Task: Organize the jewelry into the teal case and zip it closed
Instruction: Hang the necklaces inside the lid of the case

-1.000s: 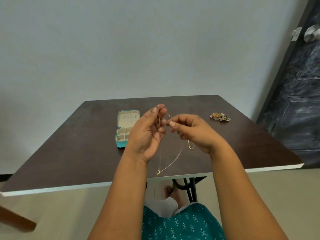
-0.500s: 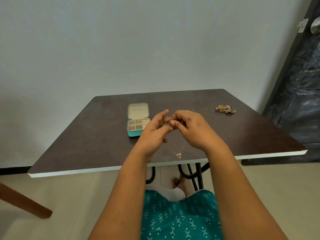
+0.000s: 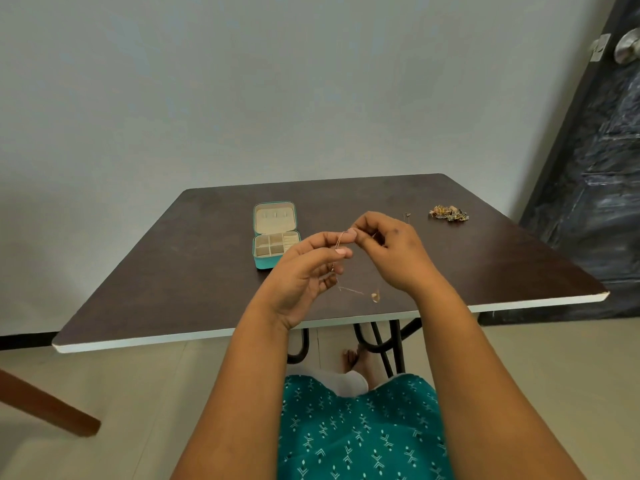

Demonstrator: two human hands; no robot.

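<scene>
Above the dark brown surface point(image 3: 173, 271), left hand point(image 3: 304, 275) and right hand point(image 3: 388, 251) each pinch the thin gold chain necklace point(image 3: 349, 289) in a fingertip grip, beside the open teal zip case point(image 3: 275, 233).

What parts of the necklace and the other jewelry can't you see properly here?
All in the head view:
- The thin necklace chain: its top is hidden inside the pinching left hand and right hand; its clasp cannot be seen.
- The pendant: too small to tell its shape.
- The jewelry pile: tangled and far off, single pieces can't be counted.
- The teal case: its near right corner sits behind the left hand.
</scene>
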